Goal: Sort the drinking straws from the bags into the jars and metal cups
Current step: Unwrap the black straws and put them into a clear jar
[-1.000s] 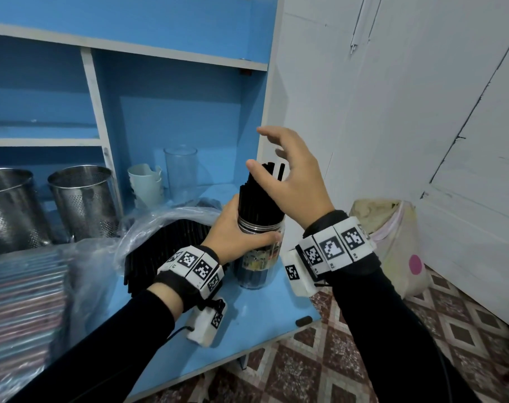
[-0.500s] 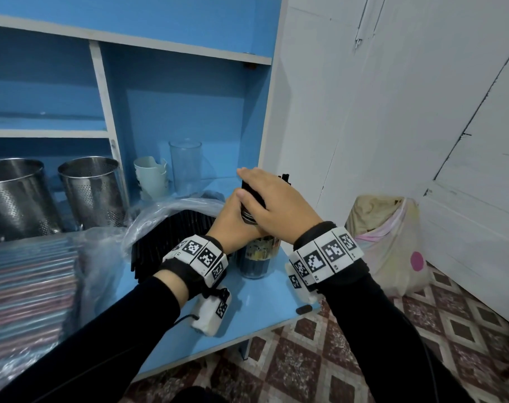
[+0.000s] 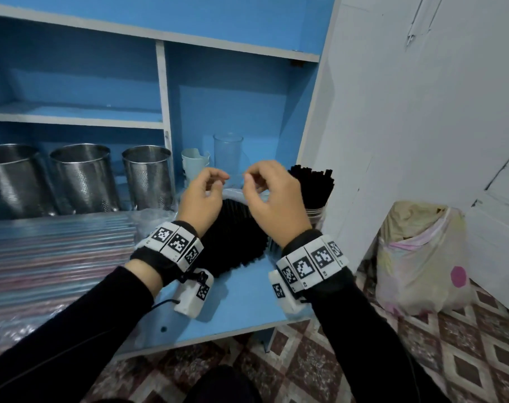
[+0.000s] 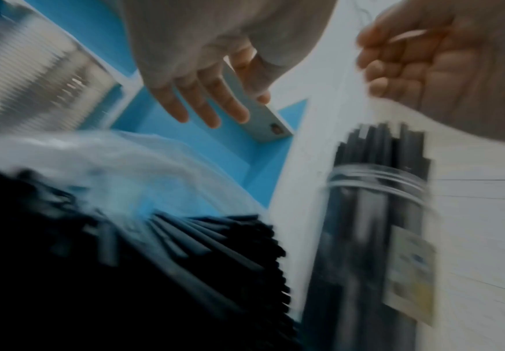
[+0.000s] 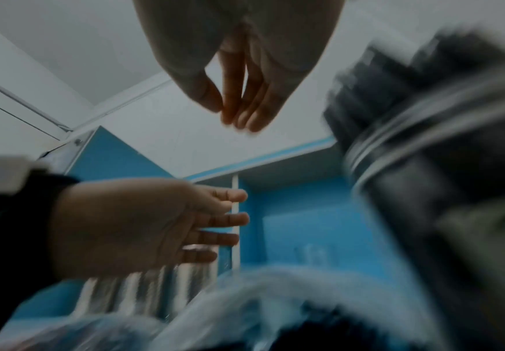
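A clear bag of black straws (image 3: 232, 237) lies on the blue table (image 3: 241, 309), also seen blurred in the left wrist view (image 4: 125, 261). Both hands hover just above its open end. My left hand (image 3: 215, 181) has relaxed fingers (image 4: 203, 106) and holds nothing. My right hand (image 3: 253, 181) is loosely curled, thumb near its fingertips (image 5: 254, 118), with nothing visible in it. Right of it stands a glass jar (image 3: 315, 212) packed with upright black straws (image 3: 311, 184); the jar (image 4: 374, 237) is free of both hands.
Three perforated metal cups (image 3: 150, 175) stand in a row on the shelf at the left. A clear glass (image 3: 228, 154) and pale cups (image 3: 193, 164) sit behind the hands. A bag of coloured straws (image 3: 58, 251) covers the table's left. A full rubbish bag (image 3: 419, 257) stands on the floor.
Both hands have let go of the jar of black straws and moved left, above the bag. The jar now stands alone at the table's right edge. The head view has shifted left.
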### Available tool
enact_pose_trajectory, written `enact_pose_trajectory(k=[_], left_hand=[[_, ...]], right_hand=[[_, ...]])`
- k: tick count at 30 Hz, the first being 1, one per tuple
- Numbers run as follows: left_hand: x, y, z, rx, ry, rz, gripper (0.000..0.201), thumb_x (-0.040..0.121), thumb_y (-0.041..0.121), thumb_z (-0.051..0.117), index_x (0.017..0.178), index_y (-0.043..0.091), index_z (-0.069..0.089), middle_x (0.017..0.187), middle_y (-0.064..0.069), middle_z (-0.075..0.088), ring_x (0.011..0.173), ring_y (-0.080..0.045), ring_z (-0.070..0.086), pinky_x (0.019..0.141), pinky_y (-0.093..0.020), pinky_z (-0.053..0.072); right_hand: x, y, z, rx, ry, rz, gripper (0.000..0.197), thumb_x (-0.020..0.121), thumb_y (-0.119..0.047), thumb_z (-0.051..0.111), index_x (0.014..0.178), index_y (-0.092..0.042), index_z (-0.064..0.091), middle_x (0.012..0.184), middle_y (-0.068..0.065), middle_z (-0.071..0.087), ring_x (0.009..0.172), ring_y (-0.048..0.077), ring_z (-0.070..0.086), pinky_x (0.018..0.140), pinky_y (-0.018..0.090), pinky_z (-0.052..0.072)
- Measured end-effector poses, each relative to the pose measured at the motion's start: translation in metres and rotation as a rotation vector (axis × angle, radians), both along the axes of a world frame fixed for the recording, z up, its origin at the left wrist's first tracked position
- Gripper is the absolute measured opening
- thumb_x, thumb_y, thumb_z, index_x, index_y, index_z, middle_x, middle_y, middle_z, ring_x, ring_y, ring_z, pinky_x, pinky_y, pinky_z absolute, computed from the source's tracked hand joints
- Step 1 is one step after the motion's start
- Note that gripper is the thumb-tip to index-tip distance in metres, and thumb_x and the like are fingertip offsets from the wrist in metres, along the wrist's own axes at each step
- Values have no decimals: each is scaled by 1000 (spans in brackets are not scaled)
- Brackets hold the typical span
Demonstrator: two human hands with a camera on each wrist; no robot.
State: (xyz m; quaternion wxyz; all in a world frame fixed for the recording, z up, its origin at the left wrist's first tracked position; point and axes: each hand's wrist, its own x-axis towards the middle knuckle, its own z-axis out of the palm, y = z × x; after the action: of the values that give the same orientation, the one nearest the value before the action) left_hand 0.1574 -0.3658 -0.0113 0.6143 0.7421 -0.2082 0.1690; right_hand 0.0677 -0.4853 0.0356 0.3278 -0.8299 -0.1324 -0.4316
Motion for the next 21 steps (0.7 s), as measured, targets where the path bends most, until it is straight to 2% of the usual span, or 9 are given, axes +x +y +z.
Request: enact_pose_trajectory(k=[2, 5, 7, 9, 11, 14, 17, 19, 21], left_hand=[[12, 20, -2, 200, 86, 130, 28, 85, 2, 56, 85, 29, 60, 109, -7, 66, 109, -26, 60, 103, -37, 43], [21, 43, -12, 489, 262, 216, 19, 83, 17, 65, 77, 35, 65, 120, -9, 64, 118, -28, 55, 106, -33, 37], [24, 51, -20, 442, 373, 118, 18, 87, 17, 67, 80, 33, 67, 122, -10, 65, 117, -26, 58, 104, -31, 42], [23, 55, -25, 348, 419, 25, 17, 90, 8, 65, 89, 25, 69, 123, -12, 65, 112, -25, 62, 93, -28, 48], [20, 56, -25, 292, 399, -9, 16, 91, 3, 64, 94, 19, 69, 122, -14, 65, 107, -24, 62, 85, -26, 49], [19, 56, -23, 234, 359, -6, 13, 91, 2, 64, 96, 12, 70, 116, -17, 68, 92, -15, 59, 70, -18, 47], [18, 57, -22, 219, 346, 3, 16, 91, -2, 61, 100, 7, 71, 115, -17, 67, 79, -16, 59, 62, -17, 47], [18, 58, -21, 212, 345, 8, 20, 89, -6, 59, 96, 10, 68, 112, -18, 65, 63, -9, 50, 47, -10, 39], [17, 58, -20, 207, 344, 12, 24, 87, -10, 57, 93, 12, 66, 110, -17, 64, 62, -9, 48, 45, -9, 37]], right_hand=[[15, 17, -16, -22, 260, 19, 12, 89, -5, 58, 88, 0, 69, 87, 16, 67, 82, 27, 61, 78, 30, 45], [39, 36, -40, -168, 652, -27, 26, 95, -17, 52, 94, 0, 72, 97, 20, 70, 95, 34, 62, 82, 34, 44], [51, 46, -50, -270, 815, -94, 34, 97, -27, 49, 103, -1, 70, 107, 21, 68, 104, 35, 61, 88, 35, 46], [59, 56, -59, -375, 927, -163, 41, 98, -36, 48, 116, -4, 64, 117, 19, 65, 112, 35, 58, 94, 37, 45], [65, 65, -65, -467, 980, -220, 45, 97, -39, 50, 130, -9, 54, 127, 19, 58, 119, 35, 52, 98, 39, 41], [69, 73, -71, -436, 1040, -240, 46, 97, -27, 51, 142, -23, 41, 136, 21, 43, 123, 38, 44, 100, 44, 41], [69, 72, -72, -355, 1046, -187, 46, 97, -16, 44, 139, -32, 45, 136, 20, 37, 117, 41, 49, 96, 44, 45], [69, 69, -70, -296, 1027, -153, 44, 96, -13, 44, 135, -32, 51, 133, 18, 38, 111, 41, 54, 94, 40, 46], [71, 65, -67, -260, 1012, -141, 43, 94, -10, 46, 131, -28, 55, 131, 17, 40, 110, 39, 56, 92, 37, 45]])
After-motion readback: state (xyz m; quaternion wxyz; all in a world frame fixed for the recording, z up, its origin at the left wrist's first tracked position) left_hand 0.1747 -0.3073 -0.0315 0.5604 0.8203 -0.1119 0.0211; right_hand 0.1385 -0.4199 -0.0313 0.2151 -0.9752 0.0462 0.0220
